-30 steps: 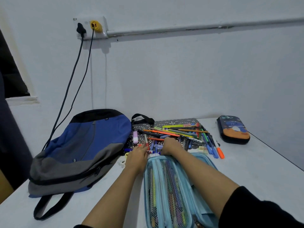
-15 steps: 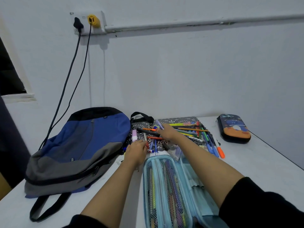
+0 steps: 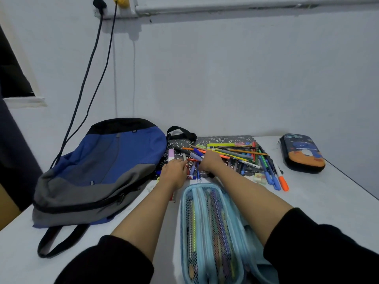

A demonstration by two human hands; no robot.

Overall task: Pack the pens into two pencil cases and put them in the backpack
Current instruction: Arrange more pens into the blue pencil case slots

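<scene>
Your white bench (image 3: 320, 201) carries a blue, grey and black fabric backpack (image 3: 102, 165) at left, a dark lace-patterned mat (image 3: 223, 139) by the wall, an open light-blue mesh pencil case (image 3: 205, 222) nearest you, and a dark hard-shell pencil case (image 3: 302, 152) at right.

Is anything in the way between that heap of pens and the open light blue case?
Nothing visible does. The pens lie just beyond the light blue case, which lies open, mesh pockets up. Only the person's own left hand and right hand reach across the gap.
</scene>
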